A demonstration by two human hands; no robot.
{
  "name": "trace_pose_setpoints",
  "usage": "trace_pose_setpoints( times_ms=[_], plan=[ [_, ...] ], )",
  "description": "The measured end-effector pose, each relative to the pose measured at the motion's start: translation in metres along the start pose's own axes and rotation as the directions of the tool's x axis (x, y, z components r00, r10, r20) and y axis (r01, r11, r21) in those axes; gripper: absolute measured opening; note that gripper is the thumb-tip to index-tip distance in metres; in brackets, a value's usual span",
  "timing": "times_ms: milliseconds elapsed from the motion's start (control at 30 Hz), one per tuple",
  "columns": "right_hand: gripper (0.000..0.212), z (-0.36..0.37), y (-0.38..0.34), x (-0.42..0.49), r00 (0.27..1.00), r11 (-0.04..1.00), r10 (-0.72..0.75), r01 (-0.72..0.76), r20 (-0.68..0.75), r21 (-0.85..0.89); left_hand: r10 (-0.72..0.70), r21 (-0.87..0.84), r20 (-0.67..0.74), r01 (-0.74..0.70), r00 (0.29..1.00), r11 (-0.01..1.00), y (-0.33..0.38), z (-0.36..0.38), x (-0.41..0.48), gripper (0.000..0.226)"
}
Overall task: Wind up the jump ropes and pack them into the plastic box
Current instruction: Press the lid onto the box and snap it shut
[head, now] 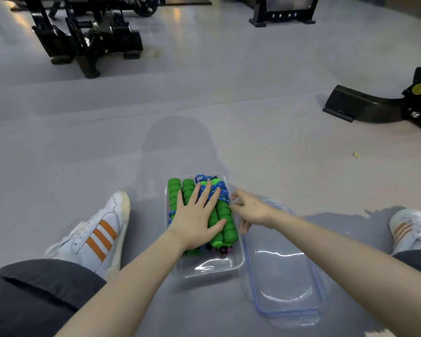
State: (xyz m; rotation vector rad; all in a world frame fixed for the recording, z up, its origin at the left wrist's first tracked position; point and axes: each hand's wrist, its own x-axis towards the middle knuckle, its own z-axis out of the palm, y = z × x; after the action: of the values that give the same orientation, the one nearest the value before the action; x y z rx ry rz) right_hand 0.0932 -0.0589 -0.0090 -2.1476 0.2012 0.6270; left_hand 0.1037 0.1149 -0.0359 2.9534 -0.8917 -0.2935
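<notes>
A clear plastic box sits on the grey floor between my legs. Inside lie wound jump ropes with green foam handles and blue cord. My left hand lies flat on top of the ropes, fingers spread, pressing on them. My right hand is at the box's right rim, fingers curled down on the far end of the clear lid, which lies on the floor right beside the box. Whether the right hand grips the lid's edge or the box's rim is unclear.
My white shoes with orange stripes rest on the floor at left and right. Black gym machines stand at the far left, far right and back. A small scrap lies on the floor.
</notes>
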Motion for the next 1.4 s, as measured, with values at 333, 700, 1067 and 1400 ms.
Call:
trace_pose_setpoints(
  times_ms=[333, 700, 1067, 1400],
  plan=[
    [0.049, -0.039, 0.077, 0.014, 0.981, 0.766, 0.102, -0.184, -0.166, -0.616, -0.008, -0.04, 0.012, 0.008, 1.0, 0.999, 0.005, 0.002, -0.003, 0.086],
    [0.027, -0.048, 0.09, 0.028, 0.968, 0.856, 0.044, -0.164, -0.247, -0.491, 0.0, -0.073, 0.012, 0.001, 1.0, 0.997, 0.005, 0.003, -0.003, 0.088],
    [0.029, -0.158, -0.026, -0.012, 0.468, 0.753, -0.561, -0.054, -0.683, -0.655, 0.022, -0.197, 0.047, -0.012, 0.999, 0.98, 0.068, -0.004, 0.015, 0.085],
    [0.021, -0.014, 0.036, -0.07, 0.291, 0.506, -0.851, 0.229, -0.438, -0.831, -0.525, -0.666, -0.204, 0.276, 0.827, 0.693, 0.01, -0.018, 0.002, 0.048]
  ],
)
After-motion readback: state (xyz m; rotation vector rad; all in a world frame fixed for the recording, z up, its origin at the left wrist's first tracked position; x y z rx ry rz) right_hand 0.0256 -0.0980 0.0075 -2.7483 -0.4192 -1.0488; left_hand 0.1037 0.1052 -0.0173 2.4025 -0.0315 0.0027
